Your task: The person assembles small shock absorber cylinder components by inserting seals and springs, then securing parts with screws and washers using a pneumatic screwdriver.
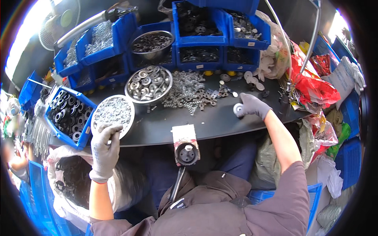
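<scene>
watching the right hand [255,106] pinch a pale disc [238,110], black cup [186,163] off to its left, can't tell what the left hand [105,151] grips

Strong daylight burns out to white beyond the table's [157,129] far left corner, washing out the fan [66,17]; a smaller blown patch glares past the far right corner. Highlights glint on the steel bowl [146,102], while the space beneath the front edge sinks into shadow. That edge bows, the left hand [105,151] and right hand [253,106] look fairly crisp, and black rounds the frame.
</scene>
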Demonstrator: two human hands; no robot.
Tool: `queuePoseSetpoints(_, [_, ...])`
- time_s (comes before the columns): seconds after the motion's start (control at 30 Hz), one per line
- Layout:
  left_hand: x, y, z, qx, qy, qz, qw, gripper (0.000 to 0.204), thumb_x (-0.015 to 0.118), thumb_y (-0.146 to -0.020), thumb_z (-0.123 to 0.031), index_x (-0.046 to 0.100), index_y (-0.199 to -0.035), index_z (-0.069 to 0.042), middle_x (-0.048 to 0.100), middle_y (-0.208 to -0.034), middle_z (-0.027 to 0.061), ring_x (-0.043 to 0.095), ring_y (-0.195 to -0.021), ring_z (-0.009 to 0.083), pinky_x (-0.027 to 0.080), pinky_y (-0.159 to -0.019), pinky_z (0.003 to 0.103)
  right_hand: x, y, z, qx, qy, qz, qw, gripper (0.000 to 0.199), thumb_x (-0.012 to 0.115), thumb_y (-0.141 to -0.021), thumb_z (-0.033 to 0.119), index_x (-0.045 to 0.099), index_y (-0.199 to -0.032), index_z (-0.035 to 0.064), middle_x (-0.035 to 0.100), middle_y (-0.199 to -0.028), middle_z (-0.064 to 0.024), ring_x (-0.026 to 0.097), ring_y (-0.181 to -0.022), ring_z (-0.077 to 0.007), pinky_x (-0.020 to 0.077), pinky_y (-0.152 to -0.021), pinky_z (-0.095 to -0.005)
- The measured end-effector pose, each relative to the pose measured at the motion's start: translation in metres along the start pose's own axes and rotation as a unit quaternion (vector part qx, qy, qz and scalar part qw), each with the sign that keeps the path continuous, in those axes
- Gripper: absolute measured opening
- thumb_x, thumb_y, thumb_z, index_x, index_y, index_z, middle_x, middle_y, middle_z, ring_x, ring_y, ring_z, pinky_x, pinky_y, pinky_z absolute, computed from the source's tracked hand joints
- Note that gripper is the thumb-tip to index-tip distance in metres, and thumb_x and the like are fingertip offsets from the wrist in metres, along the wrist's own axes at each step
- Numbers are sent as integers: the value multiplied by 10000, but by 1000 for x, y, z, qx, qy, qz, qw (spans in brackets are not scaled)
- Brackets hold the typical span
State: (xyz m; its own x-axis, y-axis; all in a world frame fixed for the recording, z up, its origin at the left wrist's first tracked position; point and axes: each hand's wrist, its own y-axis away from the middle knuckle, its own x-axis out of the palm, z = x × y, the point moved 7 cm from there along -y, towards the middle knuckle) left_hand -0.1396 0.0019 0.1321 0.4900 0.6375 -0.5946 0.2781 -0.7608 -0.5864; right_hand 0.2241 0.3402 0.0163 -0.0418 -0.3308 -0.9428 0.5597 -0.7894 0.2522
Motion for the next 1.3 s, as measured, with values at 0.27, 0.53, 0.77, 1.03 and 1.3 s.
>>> queuePoseSetpoints(0.27, [6,7,-35,-26,60,54,996,185,625,-852,97,709,-992,10,704,-897,95,673,-865,187,513,-798,295,-39,119,163,-184,-492,-235,818,235,753,-809,23,644,-1016,1,684,-920,-70,638,-845,-132,517,-764,-293])
queuePoseSetpoints(0.53, [34,5,-85,1,152,116,981,197,680,-794,94,713,-962,-4,718,-860,104,698,-779,200,542,-706,291,-50,171,226,-475,-178,-341,792,351,781,-639,63,704,-976,126,681,-944,-60,681,-836,-284,543,-667,-390])
queuePoseSetpoints(0.77, [60,-6,-111,102,135,117,979,226,747,-758,37,718,-967,-44,706,-889,97,676,-803,252,532,-718,335,-38,176,227,-481,-164,-377,774,299,727,-660,117,717,-959,129,683,-960,-46,685,-874,-269,565,-678,-376])
queuePoseSetpoints(1.03, [68,-11,-116,109,98,123,981,225,738,-758,37,713,-959,-62,696,-919,75,656,-837,244,512,-742,347,-28,179,228,-450,-112,-409,786,303,697,-637,156,722,-936,105,652,-1002,-34,644,-935,-231,564,-691,-361])
queuePoseSetpoints(1.3, [76,-12,-130,237,-6,163,958,308,775,-683,-42,736,-975,-130,668,-977,14,631,-840,219,495,-726,352,-27,165,212,-463,-276,-312,783,363,806,-684,154,706,-1026,83,657,-1052,-66,650,-907,-236,552,-711,-345])
